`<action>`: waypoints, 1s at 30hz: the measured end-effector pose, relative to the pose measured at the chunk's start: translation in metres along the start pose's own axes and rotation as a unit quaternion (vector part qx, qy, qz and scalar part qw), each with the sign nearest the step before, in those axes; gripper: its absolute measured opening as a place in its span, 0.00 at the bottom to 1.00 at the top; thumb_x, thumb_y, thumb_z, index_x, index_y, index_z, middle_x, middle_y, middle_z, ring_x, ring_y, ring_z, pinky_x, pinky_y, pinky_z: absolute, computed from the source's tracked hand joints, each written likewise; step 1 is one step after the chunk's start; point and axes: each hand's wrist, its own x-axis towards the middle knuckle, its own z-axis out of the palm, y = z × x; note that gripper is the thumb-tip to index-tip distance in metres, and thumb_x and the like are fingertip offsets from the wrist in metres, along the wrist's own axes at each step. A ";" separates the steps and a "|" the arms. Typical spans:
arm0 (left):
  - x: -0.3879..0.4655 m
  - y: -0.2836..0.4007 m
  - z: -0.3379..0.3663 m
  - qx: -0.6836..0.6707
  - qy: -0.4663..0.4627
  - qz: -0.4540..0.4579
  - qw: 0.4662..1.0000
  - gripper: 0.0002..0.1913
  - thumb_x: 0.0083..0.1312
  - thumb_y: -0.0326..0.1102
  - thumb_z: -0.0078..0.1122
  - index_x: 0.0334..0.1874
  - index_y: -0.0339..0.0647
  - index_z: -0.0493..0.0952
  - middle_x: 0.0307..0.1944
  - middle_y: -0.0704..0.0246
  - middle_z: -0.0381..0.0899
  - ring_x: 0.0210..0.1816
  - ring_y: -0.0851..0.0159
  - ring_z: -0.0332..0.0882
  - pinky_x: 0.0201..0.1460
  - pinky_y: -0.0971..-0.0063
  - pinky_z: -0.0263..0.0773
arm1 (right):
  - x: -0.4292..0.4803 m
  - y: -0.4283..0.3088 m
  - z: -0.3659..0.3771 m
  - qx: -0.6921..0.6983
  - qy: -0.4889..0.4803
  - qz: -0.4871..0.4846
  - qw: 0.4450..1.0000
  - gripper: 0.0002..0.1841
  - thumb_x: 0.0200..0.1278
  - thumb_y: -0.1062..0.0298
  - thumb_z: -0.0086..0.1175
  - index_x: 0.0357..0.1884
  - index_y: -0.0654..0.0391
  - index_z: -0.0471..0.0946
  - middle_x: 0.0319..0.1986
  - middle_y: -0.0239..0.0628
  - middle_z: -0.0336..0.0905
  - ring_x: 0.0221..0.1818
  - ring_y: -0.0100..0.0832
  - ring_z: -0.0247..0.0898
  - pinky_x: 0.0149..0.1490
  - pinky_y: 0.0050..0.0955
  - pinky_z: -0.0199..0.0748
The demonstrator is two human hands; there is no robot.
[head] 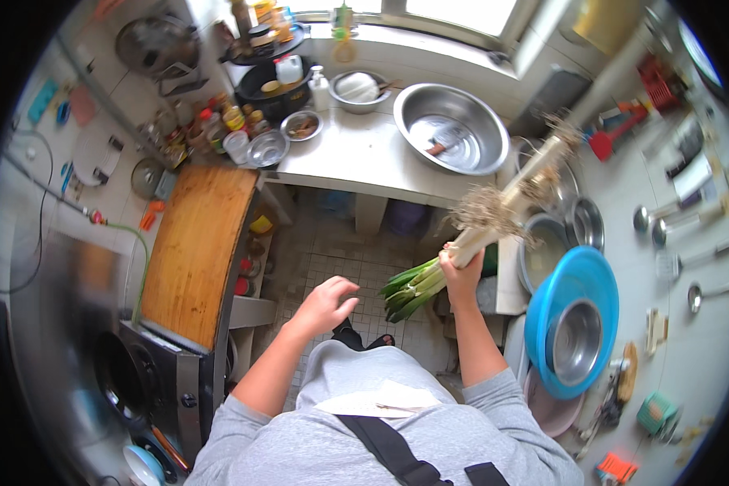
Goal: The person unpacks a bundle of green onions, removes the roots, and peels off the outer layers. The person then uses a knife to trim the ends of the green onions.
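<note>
My right hand [463,276] grips a bundle of large green onions [480,237] by their white stalks. The dry, fibrous roots [486,209] point up and away to the right, while the cut green tops [410,291] hang toward my middle. My left hand [325,307] is in the air left of the leaf ends, fingers loosely curled and apart, with nothing in it. Beyond the roots, a large steel basin [452,129] on the white counter [358,152] holds a knife with a brown handle, as far as I can tell.
A wooden cutting board [197,249] lies at left, beside a gas stove [188,389] with a dark wok [121,376]. Bottles [234,118] and small steel bowls [302,126] crowd the back left corner. A blue plastic basin [574,267] leans at right; utensils such as a ladle [695,297] hang beyond.
</note>
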 end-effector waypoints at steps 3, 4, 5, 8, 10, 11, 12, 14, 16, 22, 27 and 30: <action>0.034 -0.007 -0.007 0.012 0.052 0.066 0.996 0.19 0.69 0.39 0.68 0.58 0.38 0.81 0.56 0.58 0.82 0.53 0.49 0.85 0.58 0.60 0.82 | 0.013 -0.007 0.037 0.060 -0.011 0.036 0.997 0.32 0.61 0.77 0.69 0.64 0.60 0.65 0.49 0.42 0.82 0.50 0.31 0.81 0.58 0.32 0.81; 0.041 -0.008 -0.011 0.002 0.069 0.066 0.995 0.20 0.68 0.40 0.68 0.59 0.38 0.81 0.56 0.57 0.82 0.54 0.48 0.85 0.58 0.59 0.82 | 0.014 -0.010 0.054 0.095 -0.027 0.055 0.994 0.32 0.62 0.78 0.66 0.66 0.61 0.63 0.51 0.45 0.81 0.51 0.33 0.82 0.60 0.35 0.81; 0.047 -0.006 -0.017 -0.006 0.084 0.068 0.994 0.21 0.67 0.41 0.69 0.59 0.37 0.80 0.56 0.57 0.82 0.55 0.48 0.84 0.59 0.59 0.81 | 0.013 -0.014 0.070 0.133 -0.047 0.081 0.987 0.33 0.64 0.79 0.64 0.68 0.61 0.62 0.53 0.46 0.79 0.54 0.35 0.81 0.63 0.38 0.80; 0.049 -0.015 -0.031 0.022 0.094 0.033 0.995 0.32 0.65 0.48 0.72 0.68 0.38 0.76 0.64 0.58 0.76 0.58 0.48 0.82 0.64 0.56 0.78 | 0.006 -0.017 0.122 0.211 -0.099 0.142 0.962 0.32 0.66 0.79 0.62 0.70 0.61 0.62 0.54 0.46 0.79 0.59 0.38 0.79 0.67 0.42 0.78; 0.039 -0.016 -0.041 0.050 0.090 -0.012 0.995 0.41 0.62 0.53 0.75 0.74 0.39 0.71 0.68 0.60 0.73 0.63 0.47 0.78 0.69 0.55 0.73 | -0.003 -0.010 0.150 0.234 -0.142 0.169 0.947 0.31 0.66 0.79 0.62 0.69 0.61 0.62 0.54 0.46 0.79 0.59 0.39 0.79 0.68 0.43 0.77; 0.028 -0.020 -0.043 0.058 0.099 -0.023 0.993 0.46 0.60 0.55 0.77 0.76 0.38 0.69 0.69 0.59 0.72 0.65 0.47 0.77 0.71 0.56 0.72 | -0.012 -0.008 0.164 0.247 -0.165 0.181 0.937 0.31 0.66 0.79 0.62 0.69 0.61 0.63 0.55 0.46 0.79 0.59 0.39 0.79 0.68 0.43 0.77; 0.015 -0.023 -0.047 0.060 0.093 -0.054 0.992 0.48 0.59 0.56 0.77 0.78 0.38 0.67 0.70 0.58 0.71 0.67 0.47 0.75 0.72 0.55 0.70 | -0.020 -0.006 0.175 0.252 -0.197 0.194 0.927 0.29 0.66 0.79 0.62 0.68 0.62 0.64 0.56 0.47 0.79 0.59 0.40 0.79 0.69 0.43 0.75; -0.013 -0.029 -0.044 0.077 0.114 -0.095 0.986 0.53 0.56 0.57 0.79 0.80 0.39 0.65 0.73 0.57 0.70 0.70 0.48 0.72 0.74 0.54 0.68 | -0.040 -0.015 0.197 0.253 -0.257 0.234 0.903 0.27 0.66 0.79 0.62 0.66 0.62 0.67 0.56 0.47 0.79 0.59 0.40 0.79 0.69 0.43 0.75; -0.042 -0.039 -0.031 0.117 0.160 -0.114 0.974 0.56 0.53 0.58 0.81 0.81 0.39 0.63 0.74 0.56 0.69 0.71 0.48 0.72 0.75 0.54 0.66 | -0.058 -0.011 0.204 0.256 -0.332 0.253 0.872 0.22 0.67 0.78 0.61 0.62 0.63 0.71 0.56 0.46 0.79 0.59 0.40 0.79 0.69 0.42 0.75; -0.158 0.007 0.016 0.125 0.340 -0.231 0.903 0.60 0.50 0.54 0.84 0.83 0.40 0.60 0.75 0.57 0.69 0.73 0.50 0.71 0.77 0.53 0.65 | -0.149 -0.041 0.213 0.232 -0.610 0.141 0.744 0.20 0.63 0.69 0.66 0.55 0.62 0.78 0.52 0.40 0.81 0.58 0.38 0.78 0.67 0.41 0.73; -0.264 0.052 0.080 0.069 0.448 -0.361 0.815 0.53 0.53 0.53 0.82 0.80 0.41 0.65 0.74 0.56 0.71 0.74 0.49 0.70 0.77 0.54 0.66 | -0.248 -0.035 0.198 0.103 -0.789 -0.131 0.591 0.25 0.59 0.65 0.71 0.57 0.59 0.77 0.54 0.39 0.81 0.58 0.37 0.77 0.61 0.40 0.77; -0.327 0.065 0.124 0.062 0.506 -0.368 0.777 0.46 0.53 0.51 0.80 0.75 0.45 0.71 0.69 0.56 0.75 0.69 0.48 0.74 0.74 0.56 0.69 | -0.326 -0.032 0.181 0.161 -0.859 -0.080 0.479 0.37 0.55 0.62 0.76 0.66 0.59 0.71 0.55 0.39 0.81 0.58 0.37 0.78 0.63 0.41 0.78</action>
